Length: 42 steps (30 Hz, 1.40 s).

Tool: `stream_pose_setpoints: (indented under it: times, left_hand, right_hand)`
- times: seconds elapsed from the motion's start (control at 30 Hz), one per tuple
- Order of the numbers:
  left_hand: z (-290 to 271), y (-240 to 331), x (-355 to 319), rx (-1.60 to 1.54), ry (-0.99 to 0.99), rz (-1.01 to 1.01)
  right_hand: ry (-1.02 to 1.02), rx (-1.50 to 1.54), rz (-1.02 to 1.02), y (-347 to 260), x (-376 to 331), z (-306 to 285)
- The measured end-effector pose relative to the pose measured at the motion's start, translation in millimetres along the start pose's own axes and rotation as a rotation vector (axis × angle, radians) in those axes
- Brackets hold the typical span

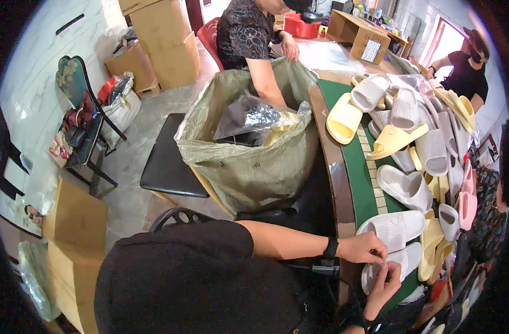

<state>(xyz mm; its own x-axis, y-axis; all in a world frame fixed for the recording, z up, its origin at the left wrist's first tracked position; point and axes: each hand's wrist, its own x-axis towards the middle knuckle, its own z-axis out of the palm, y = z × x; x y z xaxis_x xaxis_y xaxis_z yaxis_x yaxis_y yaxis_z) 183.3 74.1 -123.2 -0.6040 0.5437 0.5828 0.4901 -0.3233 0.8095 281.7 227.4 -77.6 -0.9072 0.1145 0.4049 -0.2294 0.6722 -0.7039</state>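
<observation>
Two white slide slippers [396, 227] lie side by side at the near end of a green-topped table [359, 178]. My left hand [367, 247], with a black watch on its wrist, pinches at the edge between the two slippers. Just below it, my right hand [386, 281] comes up from the lower edge, its fingers closed on the lower white slipper [406, 259]. The two hands' fingertips almost touch. What they pinch is too small to make out.
A pile of yellow, white and pink slippers [421, 145] covers the table. A large plastic sack [249, 161] holding bagged goods stands left of it, beside a black stool [165, 161]. One person [246, 33] reaches into the sack; another [465, 72] is at far right. Cardboard boxes [162, 39] stand behind.
</observation>
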Motion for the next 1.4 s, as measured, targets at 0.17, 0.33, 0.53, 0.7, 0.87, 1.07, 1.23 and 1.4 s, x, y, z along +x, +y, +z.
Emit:
stream_pose_setpoints:
  times: [0.17,0.33,0.53,0.7,0.87,1.07,1.23,1.4]
  left_hand:
    - [0.2,-6.3,1.0,-0.01,-0.011,-0.007]
    - [-0.6,-5.8,-0.2,0.009,-0.002,-0.016]
    - [-1.2,-5.8,0.3,0.008,-0.004,0.011]
    - [-0.6,-7.0,-0.5,0.008,-0.013,-0.004]
    - [0.6,-7.2,0.6,0.022,-0.001,0.037]
    - [-0.5,-3.5,0.5,0.021,-0.014,-0.009]
    - [0.2,-4.9,0.6,0.04,-0.011,0.007]
    - [0.0,-5.6,0.4,0.015,-0.024,-0.036]
  right_hand:
    - [0.037,0.099,0.083,16.8,-1.6,-3.8]
    - [-0.03,0.039,0.058,4.5,2.2,-2.3]
    - [-0.027,-0.014,0.06,2.6,1.1,-3.1]
    - [0.005,0.081,0.06,6.1,-0.6,-4.2]
    - [-0.041,0.012,0.066,6.1,-0.4,-4.2]
    - [-0.018,0.004,0.05,7.3,-0.1,-4.3]
    - [-0.017,0.019,0.039,9.2,-0.8,-1.6]
    - [0.014,0.033,0.049,4.5,-0.3,-2.2]
